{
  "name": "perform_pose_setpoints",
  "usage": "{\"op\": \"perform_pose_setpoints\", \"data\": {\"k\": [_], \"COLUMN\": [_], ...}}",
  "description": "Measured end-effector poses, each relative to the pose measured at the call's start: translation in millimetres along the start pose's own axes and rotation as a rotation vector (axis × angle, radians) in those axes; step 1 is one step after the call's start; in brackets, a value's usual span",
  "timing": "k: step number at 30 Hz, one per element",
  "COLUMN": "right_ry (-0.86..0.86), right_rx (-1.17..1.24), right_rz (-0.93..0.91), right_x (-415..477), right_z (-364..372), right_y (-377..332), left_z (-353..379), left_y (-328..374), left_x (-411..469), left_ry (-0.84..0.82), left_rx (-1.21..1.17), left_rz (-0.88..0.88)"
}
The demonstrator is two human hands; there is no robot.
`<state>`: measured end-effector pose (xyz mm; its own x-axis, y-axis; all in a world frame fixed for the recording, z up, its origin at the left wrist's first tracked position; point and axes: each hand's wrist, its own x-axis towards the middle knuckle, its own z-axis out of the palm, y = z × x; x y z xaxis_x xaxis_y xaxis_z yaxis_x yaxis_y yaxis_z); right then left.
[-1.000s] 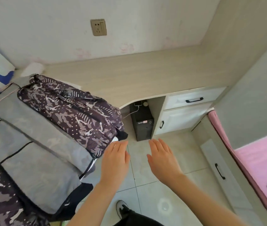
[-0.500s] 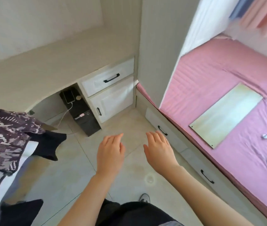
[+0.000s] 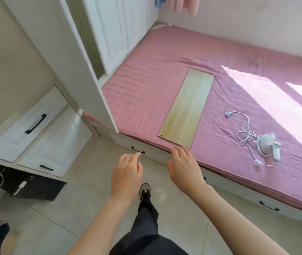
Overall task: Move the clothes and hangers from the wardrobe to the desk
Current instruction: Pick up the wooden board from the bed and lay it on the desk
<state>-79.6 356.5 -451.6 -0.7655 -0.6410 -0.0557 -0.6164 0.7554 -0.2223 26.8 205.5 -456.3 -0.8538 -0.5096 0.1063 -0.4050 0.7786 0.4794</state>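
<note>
Bed (image 3: pixel 165 74), pink mattress: newly in view, filling the right; wardrobe (image 3: pixel 109 34), white doors, at its far end: come into sight as I turned from the table; table drawers (image 3: pixel 26 126): slid to the left edge; clothes heaped on the table: out of view now; board (image 3: pixel 188 109): flat on the bed; left grip (image 3: pixel 126 173), right grip (image 3: pixel 183 168): fingers slack and spread, holding nothing, as before; judged: one load delivered, wardrobe next; pink and blue fabric (image 3: pixel 183 4), top edge: too blurred to name.

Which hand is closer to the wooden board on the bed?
Right: the right hand nearly reaches the wooden board's near corner; the left hand is farther left, over the floor.
</note>
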Motion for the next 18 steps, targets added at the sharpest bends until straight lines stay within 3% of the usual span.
{"op": "perform_pose_setpoints", "data": {"k": [8,18], "right_ry": [-0.015,-0.076], "right_rx": [0.013,0.024], "right_rz": [0.219,0.345], "right_x": [81.9,169.5], "right_z": [-14.9,-20.6], "right_y": [71.6,155.1], "left_z": [48.5,108.1], "left_y": [32.5,75.3], "left_x": [125.7,255.6], "left_ry": [-0.136,-0.328], "left_rx": [-0.028,-0.021], "left_rz": [0.117,0.173]}}
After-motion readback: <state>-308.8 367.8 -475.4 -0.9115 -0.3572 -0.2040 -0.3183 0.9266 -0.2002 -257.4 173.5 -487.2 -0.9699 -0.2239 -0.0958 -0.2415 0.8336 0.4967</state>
